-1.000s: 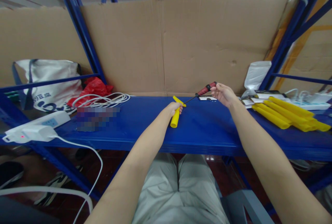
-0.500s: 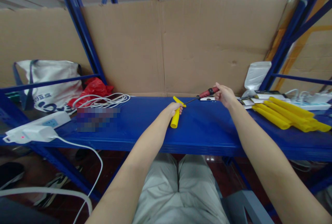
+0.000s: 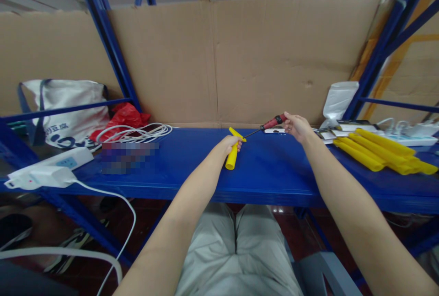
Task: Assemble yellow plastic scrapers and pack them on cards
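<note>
My left hand [image 3: 233, 142] is closed around a yellow T-shaped piece [image 3: 231, 158] with a tube-like handle, just over the blue shelf [image 3: 192, 163]. A screwdriver [image 3: 272, 123] with a red and black handle slants down from the right. Its thin shaft reaches the yellow piece beside my left fingers; the exact contact at the tip is too small to make out. At the end of the screwdriver's handle, my right hand [image 3: 297, 126] pinches it with the fingertips.
Several yellow tubes [image 3: 384, 152] lie on the right, near small boxes and a white pouch [image 3: 338, 104]. Leftward are a white power strip [image 3: 51, 168], coiled white cable [image 3: 137, 132], red plastic bag [image 3: 125, 117] and cloth bag [image 3: 68, 108]. Cardboard [image 3: 219, 62] stands behind.
The fingers of my right hand have shifted and loosened slightly at the end of the screwdriver handle. My left hand and the yellow piece stay in place.
</note>
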The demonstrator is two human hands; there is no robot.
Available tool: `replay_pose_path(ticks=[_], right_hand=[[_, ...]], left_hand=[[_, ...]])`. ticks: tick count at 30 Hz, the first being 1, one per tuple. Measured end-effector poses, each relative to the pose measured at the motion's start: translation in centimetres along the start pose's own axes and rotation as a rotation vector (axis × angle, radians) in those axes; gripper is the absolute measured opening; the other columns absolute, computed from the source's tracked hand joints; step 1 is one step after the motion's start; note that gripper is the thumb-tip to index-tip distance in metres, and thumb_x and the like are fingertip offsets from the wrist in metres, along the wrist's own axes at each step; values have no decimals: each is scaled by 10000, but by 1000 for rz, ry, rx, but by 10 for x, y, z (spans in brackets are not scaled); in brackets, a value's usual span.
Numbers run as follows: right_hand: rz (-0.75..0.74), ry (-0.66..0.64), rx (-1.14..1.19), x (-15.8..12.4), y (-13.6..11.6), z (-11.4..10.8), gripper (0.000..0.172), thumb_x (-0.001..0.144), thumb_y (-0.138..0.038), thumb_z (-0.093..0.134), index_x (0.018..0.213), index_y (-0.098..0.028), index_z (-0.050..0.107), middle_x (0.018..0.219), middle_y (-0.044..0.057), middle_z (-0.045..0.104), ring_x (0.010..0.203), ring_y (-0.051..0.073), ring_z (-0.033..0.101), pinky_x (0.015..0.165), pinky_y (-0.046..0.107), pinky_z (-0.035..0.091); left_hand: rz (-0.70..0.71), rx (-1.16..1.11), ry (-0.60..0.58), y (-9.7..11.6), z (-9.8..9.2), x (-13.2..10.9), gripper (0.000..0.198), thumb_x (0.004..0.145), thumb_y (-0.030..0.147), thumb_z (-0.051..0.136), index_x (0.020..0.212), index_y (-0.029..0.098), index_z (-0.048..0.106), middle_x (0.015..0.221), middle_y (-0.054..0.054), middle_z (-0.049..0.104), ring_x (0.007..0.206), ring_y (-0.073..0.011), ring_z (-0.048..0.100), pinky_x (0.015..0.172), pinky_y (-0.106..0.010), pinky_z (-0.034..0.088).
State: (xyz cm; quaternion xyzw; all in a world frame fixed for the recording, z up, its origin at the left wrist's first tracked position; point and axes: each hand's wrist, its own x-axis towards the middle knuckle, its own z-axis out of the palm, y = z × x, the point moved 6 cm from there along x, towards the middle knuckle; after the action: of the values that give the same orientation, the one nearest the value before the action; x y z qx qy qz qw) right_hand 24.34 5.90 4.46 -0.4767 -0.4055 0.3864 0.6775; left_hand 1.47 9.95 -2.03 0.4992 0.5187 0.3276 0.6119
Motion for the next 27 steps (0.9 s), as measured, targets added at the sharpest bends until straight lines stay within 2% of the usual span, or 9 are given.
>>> replay_pose_path(ticks=[4,8,11,14,17,19,24,27], right_hand=[[17,3,-36,6,4,-4,208,784,-255,612,686,-194,440,457,-53,453,354,65,399,333,178,313],[-105,-21,-42,6,0,-2,222,752,-273,627,663,-207,435,378,-81,381,307,68,336,311,187,271],[-134,-52,-33,4,-2,1,230,753,-338,656,688,-196,487,349,-95,343,294,62,313,314,179,255],[-99,-116,16,0,-5,6,230,808,-374,614,726,-175,534,386,-70,410,327,63,385,346,170,316],[-65,-156,67,-6,-9,10,201,862,-303,557,718,-168,523,497,-31,528,420,69,508,415,166,401],[-65,-169,64,-8,-10,12,188,871,-258,547,711,-166,512,550,-19,562,448,69,535,430,166,414],[-86,-91,28,-6,-8,7,256,813,-300,639,674,-181,460,497,-55,483,369,49,430,371,166,349],[-64,-44,22,-2,-5,3,265,793,-291,653,668,-186,444,487,-59,460,373,55,432,356,169,328]], left_hand=[[2,8,-1,1,0,-1,104,884,72,420,882,108,518,460,69,395,361,-56,347,403,-181,290],[3,13,3,1,0,-4,112,880,66,416,863,111,517,455,66,397,366,-58,349,400,-179,288],[3,12,10,1,0,-5,119,878,65,412,838,115,511,459,63,401,367,-55,349,398,-176,289],[-4,7,12,1,1,-6,126,879,68,409,819,119,507,463,64,400,363,-52,340,394,-175,288],[-11,-2,11,0,0,-6,119,875,67,415,825,121,509,466,66,398,361,-54,338,395,-179,291],[-11,-5,12,0,0,-6,119,874,66,416,834,122,513,468,65,398,362,-56,339,397,-182,293],[-10,-6,8,0,0,-4,118,890,82,418,842,119,519,474,65,399,365,-51,341,403,-178,289],[-14,-15,0,0,0,-2,104,897,106,433,863,115,530,478,68,396,368,-50,339,408,-178,292]])
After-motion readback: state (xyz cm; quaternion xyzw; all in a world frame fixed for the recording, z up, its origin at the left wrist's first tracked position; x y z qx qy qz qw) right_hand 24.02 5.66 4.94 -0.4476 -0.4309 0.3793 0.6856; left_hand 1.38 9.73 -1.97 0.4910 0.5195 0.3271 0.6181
